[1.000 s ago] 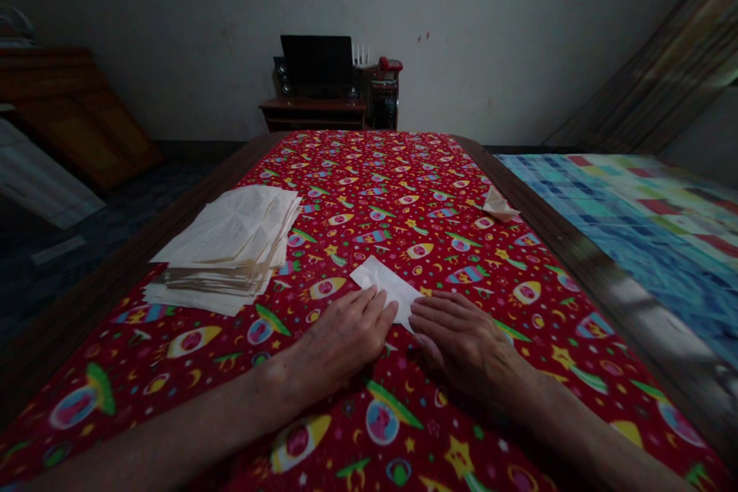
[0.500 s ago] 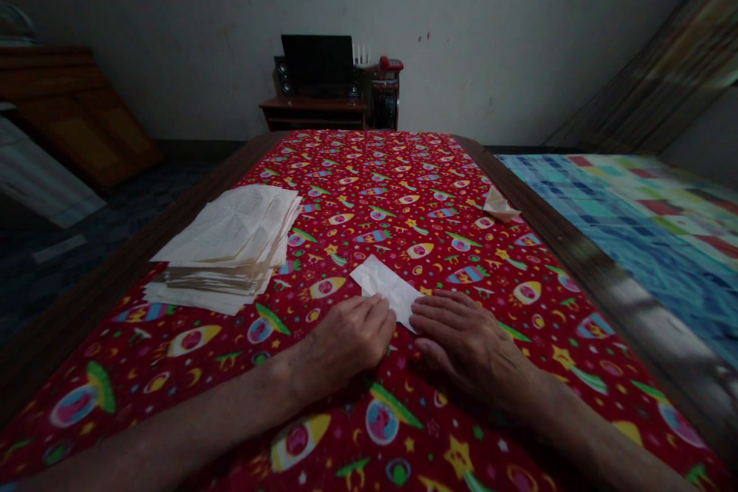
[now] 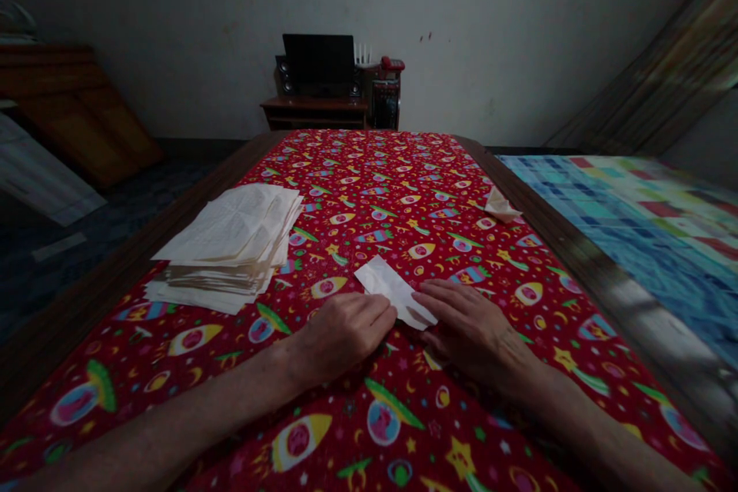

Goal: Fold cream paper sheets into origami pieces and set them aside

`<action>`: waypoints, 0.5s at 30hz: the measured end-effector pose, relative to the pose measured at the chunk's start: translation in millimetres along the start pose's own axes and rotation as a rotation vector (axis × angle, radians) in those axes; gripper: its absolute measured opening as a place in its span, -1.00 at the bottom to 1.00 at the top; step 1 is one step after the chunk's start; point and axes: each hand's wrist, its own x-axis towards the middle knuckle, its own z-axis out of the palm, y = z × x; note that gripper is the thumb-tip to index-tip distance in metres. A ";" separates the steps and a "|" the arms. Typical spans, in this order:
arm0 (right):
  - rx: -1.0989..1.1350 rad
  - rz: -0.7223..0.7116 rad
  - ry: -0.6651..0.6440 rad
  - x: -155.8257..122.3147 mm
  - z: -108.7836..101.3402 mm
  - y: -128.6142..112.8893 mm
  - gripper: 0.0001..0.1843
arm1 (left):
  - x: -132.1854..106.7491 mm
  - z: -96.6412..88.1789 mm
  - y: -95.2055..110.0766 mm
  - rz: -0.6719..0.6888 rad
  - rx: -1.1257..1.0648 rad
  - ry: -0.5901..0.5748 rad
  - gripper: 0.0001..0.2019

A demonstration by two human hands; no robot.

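A folded strip of white paper [image 3: 387,283] lies slantwise on the red patterned cloth in front of me. My left hand [image 3: 351,330] is closed, its fingertips pinching the paper's near edge. At the paper's right end, my right hand [image 3: 470,327] has its fingers over the top and its thumb low at the near corner; that end looks slightly raised between them. The thumb tip is partly hidden. Left of my hands sits a stack of creased paper sheets [image 3: 231,227]. Farther off to the right, a small folded paper piece [image 3: 500,205] rests near the table's edge.
The red cloth [image 3: 380,184] covers a long table with a dark wooden edge [image 3: 553,246]. Beyond its far end stand a monitor [image 3: 319,64] with speakers and a red telephone [image 3: 393,64]. A bed with a checked cover [image 3: 634,231] is on the right, a wooden cabinet [image 3: 81,108] on the left.
The right hand's fingers have shifted from lying flat at the paper's right edge to holding that end, which now shows longer and slightly lifted. The left hand stays pinched on the near edge.
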 end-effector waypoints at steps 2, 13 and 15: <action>-0.021 -0.035 -0.011 1.0 1.9 -0.7 -0.68 | 0.2 1.3 2.5 0.007 0.013 -0.012 -0.78; -0.031 -0.068 0.006 2.4 2.8 -14.8 -0.84 | 0.8 5.6 5.2 -0.028 0.000 -0.031 -0.84; -0.035 -0.085 0.014 1.8 3.4 -14.3 -0.84 | 0.4 4.4 2.6 -0.038 0.005 -0.039 -0.83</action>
